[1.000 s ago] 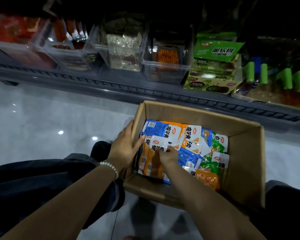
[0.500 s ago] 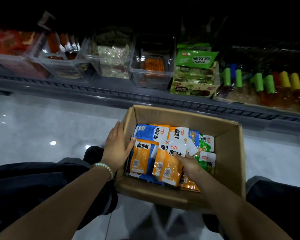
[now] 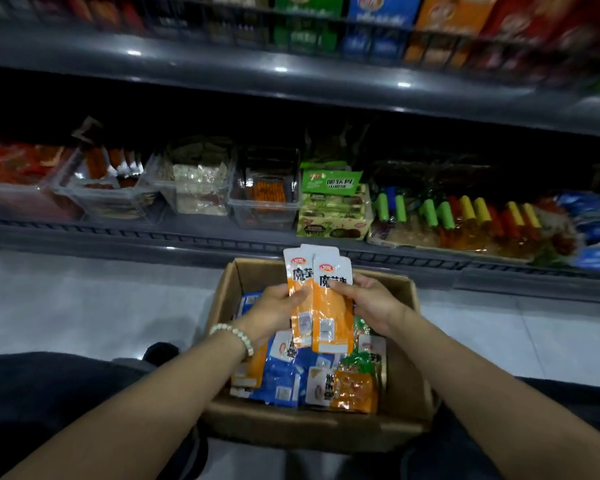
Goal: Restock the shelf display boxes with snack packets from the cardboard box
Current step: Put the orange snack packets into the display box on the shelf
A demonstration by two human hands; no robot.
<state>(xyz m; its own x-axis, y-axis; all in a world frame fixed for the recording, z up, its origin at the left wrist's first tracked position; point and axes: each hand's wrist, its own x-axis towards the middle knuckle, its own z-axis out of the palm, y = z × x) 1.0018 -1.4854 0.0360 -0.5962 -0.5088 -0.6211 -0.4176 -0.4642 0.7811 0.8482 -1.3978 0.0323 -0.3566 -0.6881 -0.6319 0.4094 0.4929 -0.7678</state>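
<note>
Left hand (image 3: pixel 274 308) and right hand (image 3: pixel 373 303) are gripping a stack of orange snack packets (image 3: pixel 329 317) upright above the cardboard box (image 3: pixel 411 375), fingers (image 3: pixel 343 289) curled round either edge. Pick-up appears complete; the next move is probably calling for a display box (image 3: pixel 264 211) at the shelf's front edge.

bare forearms (image 3: pixel 153 396), a pale bead bracelet (image 3: pixel 232 336) on the left wrist, dark trousers (image 3: pixel 49 393)

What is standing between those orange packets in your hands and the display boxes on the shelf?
Nothing visible. The left hand and right hand hold the orange packets above the cardboard box, with their tops above its far wall. Only open air lies between them and the clear display boxes on the lower shelf.
</note>
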